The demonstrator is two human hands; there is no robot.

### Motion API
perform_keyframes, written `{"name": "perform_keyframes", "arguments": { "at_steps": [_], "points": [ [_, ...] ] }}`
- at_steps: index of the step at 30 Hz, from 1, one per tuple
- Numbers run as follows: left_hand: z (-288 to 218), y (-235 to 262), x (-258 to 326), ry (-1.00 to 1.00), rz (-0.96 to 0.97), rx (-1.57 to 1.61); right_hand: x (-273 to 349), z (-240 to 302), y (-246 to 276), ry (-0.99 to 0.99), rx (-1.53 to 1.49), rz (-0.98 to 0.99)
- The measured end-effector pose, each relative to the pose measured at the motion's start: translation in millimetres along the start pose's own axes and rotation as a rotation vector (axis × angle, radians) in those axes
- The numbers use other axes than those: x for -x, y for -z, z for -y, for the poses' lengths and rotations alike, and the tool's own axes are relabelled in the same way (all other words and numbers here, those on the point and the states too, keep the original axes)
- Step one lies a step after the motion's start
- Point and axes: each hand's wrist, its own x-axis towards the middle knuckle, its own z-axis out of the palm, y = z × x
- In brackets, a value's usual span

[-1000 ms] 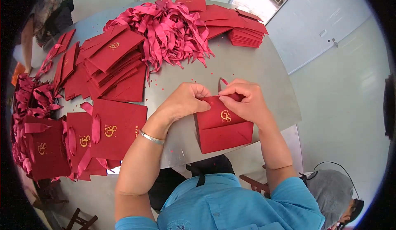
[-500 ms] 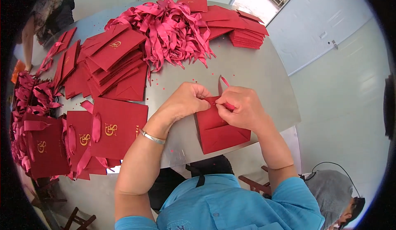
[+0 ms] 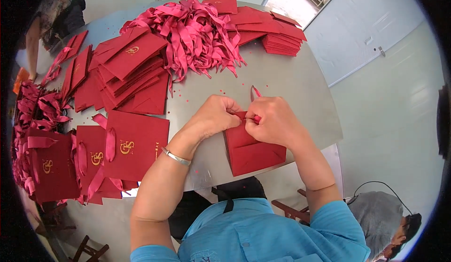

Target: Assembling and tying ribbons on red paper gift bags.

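Observation:
A flat dark red paper gift bag (image 3: 257, 157) lies before me near the table's front edge, its folded bottom toward me. My left hand (image 3: 217, 115) is closed on the bag's far left edge, thumb on top. My right hand (image 3: 273, 121) pinches a pink ribbon (image 3: 255, 92) at the bag's far end, close to the left fingertips. One ribbon end sticks out beyond the right hand, and a short bit shows at its fingers. Whether the ribbon passes through a hole is hidden by my fingers.
A heap of pink ribbons (image 3: 197, 39) lies at the back, between stacks of red bags (image 3: 134, 67) and more flat bags (image 3: 282, 41). Bags with ribbon handles (image 3: 136, 140) lie at left. One person's arm (image 3: 33, 50) shows far left; another person's grey cap (image 3: 376, 217) is lower right.
My right hand has rolled over slightly, its fingers drawn in toward the bag. Less of the ribbon shows beyond that hand. My left hand keeps its hold.

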Motion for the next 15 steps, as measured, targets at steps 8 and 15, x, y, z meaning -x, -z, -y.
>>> {"name": "perform_keyframes", "arguments": {
  "at_steps": [8,15],
  "points": [
    [3.9,-0.5,-3.9,0.013,-0.015,-0.137,-2.3,-0.9,-10.8,0.054,0.142,0.059],
    [2.6,0.5,-2.4,0.039,-0.006,-0.033,6.4,4.1,1.7,-0.027,0.054,0.008]
  ]
}}
